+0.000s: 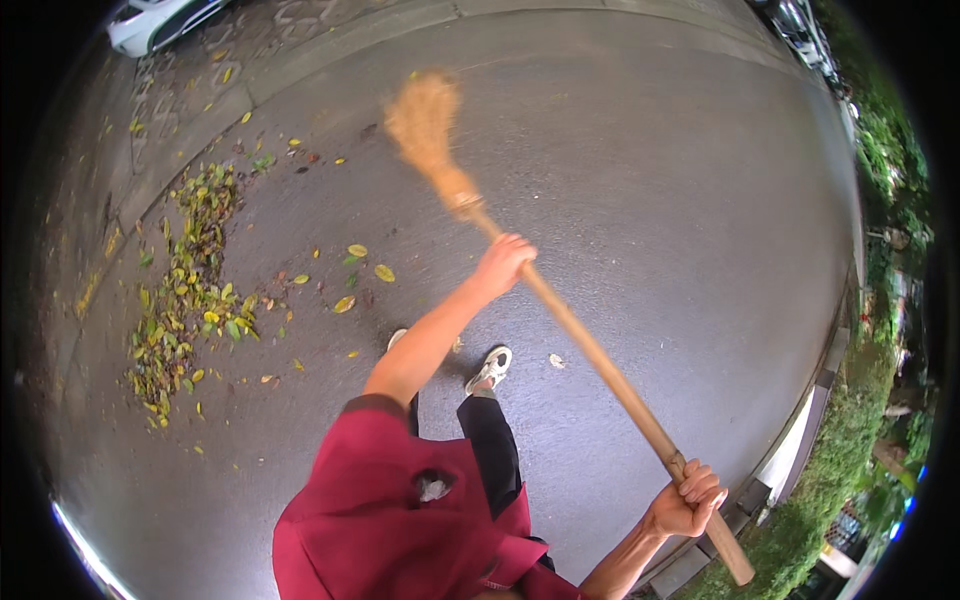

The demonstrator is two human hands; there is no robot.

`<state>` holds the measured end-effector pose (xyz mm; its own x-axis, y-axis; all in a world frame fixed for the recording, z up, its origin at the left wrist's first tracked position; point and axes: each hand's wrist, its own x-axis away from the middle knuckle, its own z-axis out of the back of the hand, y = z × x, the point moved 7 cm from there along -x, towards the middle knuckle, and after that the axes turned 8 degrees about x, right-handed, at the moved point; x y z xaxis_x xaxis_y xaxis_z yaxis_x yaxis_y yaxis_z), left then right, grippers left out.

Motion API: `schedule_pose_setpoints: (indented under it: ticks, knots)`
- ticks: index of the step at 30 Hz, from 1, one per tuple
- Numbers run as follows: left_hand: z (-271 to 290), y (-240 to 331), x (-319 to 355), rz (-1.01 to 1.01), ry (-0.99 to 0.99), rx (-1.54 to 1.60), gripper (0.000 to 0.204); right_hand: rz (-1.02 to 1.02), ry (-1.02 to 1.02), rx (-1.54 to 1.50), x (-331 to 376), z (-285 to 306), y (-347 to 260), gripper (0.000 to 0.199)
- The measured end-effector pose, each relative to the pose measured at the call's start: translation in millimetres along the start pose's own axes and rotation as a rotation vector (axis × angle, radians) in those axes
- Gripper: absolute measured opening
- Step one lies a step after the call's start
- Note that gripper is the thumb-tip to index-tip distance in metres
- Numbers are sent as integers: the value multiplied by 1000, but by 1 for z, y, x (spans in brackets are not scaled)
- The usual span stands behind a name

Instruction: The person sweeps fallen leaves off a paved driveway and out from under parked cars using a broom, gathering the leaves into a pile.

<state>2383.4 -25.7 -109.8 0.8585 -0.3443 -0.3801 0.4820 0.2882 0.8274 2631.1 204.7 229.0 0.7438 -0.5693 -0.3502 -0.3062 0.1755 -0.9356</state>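
A long broom with a wooden handle slants across the head view, its bristle head at the far end, blurred and apparently off the ground. My left hand is closed round the handle a little below the bristles. Close to the handle's near end, at the lower right, my right hand wraps its fingers round the wood. Left of the broom, a long heap of yellow, green and brown leaves lies on the dark road. A few loose leaves are scattered between the heap and my feet.
A kerb bounds the road on the left, with paving beyond it. A white car stands at the far left. Along the right runs a kerb with a green hedge. A parked vehicle shows at the far right.
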Motion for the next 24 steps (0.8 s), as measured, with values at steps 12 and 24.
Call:
schedule_pose_setpoints:
  ticks: [12, 24]
  knots:
    - [279, 17, 324, 473, 0, -652, 3, -705, -221, -511, 132, -104, 126, 33]
    - [-153, 404, 391, -21, -685, 63, 9, 2, 606, -51, 344, 510, -209, 24]
